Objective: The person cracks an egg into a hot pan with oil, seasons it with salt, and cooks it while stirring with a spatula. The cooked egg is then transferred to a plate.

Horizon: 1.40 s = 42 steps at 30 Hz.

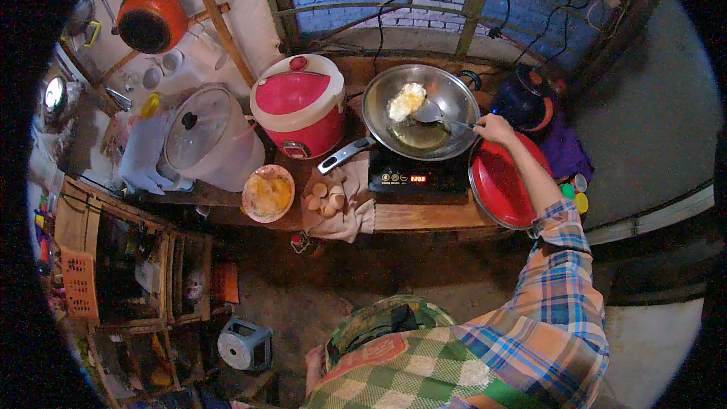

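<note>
My right hand (496, 129) is closed round the handle of a metal spatula (430, 112). The spatula's blade reaches into a steel wok (379, 121) and touches a clump of white and yellow egg (407, 102). Clear yellowish oil (420, 136) pools at the wok's near side. Under the wok is a black induction cooker (416, 179) with a lit red display. Beside my apron, low in the picture, part of my left hand (313, 363) hangs down, away from the counter. Its fingers cannot be made out.
Left of the wok stand a red and white rice cooker (297, 102) and a translucent lidded bucket (216, 136). Nearer are a bowl of beaten egg (269, 193) and several eggshells (326, 199) on a cloth. A red lid (509, 182) lies under my right forearm, below a dark pot (522, 98).
</note>
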Motion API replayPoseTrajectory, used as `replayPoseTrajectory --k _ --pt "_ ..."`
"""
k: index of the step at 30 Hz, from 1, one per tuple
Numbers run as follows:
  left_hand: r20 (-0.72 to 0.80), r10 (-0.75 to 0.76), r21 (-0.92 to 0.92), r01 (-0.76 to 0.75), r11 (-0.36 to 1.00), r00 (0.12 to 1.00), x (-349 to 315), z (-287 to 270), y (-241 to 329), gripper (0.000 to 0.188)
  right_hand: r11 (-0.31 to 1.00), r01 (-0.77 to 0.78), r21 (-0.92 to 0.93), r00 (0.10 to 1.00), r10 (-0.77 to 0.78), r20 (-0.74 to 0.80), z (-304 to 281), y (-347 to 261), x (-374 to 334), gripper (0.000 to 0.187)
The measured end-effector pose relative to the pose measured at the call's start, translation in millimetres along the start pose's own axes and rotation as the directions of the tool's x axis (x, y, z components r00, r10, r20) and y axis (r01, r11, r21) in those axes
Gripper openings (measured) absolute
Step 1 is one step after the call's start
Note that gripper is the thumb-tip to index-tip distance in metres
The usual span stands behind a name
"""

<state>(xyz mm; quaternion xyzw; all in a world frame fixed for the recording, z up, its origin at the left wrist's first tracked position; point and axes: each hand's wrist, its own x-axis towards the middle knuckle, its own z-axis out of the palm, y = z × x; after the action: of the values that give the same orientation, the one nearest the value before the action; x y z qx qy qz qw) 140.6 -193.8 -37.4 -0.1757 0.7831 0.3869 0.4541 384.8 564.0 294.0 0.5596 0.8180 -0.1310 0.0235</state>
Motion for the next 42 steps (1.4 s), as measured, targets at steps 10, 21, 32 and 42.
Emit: replayPoseTrajectory --k 10,21,32,42 --pt "0.053 0.14 0.21 -0.148 0.967 0.989 20 1 7 0.02 0.969 0.134 -0.207 0.981 -0.1 0.165 -98 -14 -40 0.032" --pt "0.108 0.124 -0.002 -0.124 0.992 0.986 25 2 13 0.02 0.992 0.127 -0.003 0.989 -0.126 0.084 -54 16 -13 0.03" --pt "0.059 0.113 0.111 -0.119 0.987 0.992 6 4 25 0.018 0.996 0.094 -0.004 0.983 -0.092 0.161 -52 46 -14 0.031" --pt "0.065 0.202 0.189 -0.211 0.959 0.977 -36 15 64 0.021 0.995 0.099 -0.007 0.99 -0.098 0.104 -68 45 -22 0.03"
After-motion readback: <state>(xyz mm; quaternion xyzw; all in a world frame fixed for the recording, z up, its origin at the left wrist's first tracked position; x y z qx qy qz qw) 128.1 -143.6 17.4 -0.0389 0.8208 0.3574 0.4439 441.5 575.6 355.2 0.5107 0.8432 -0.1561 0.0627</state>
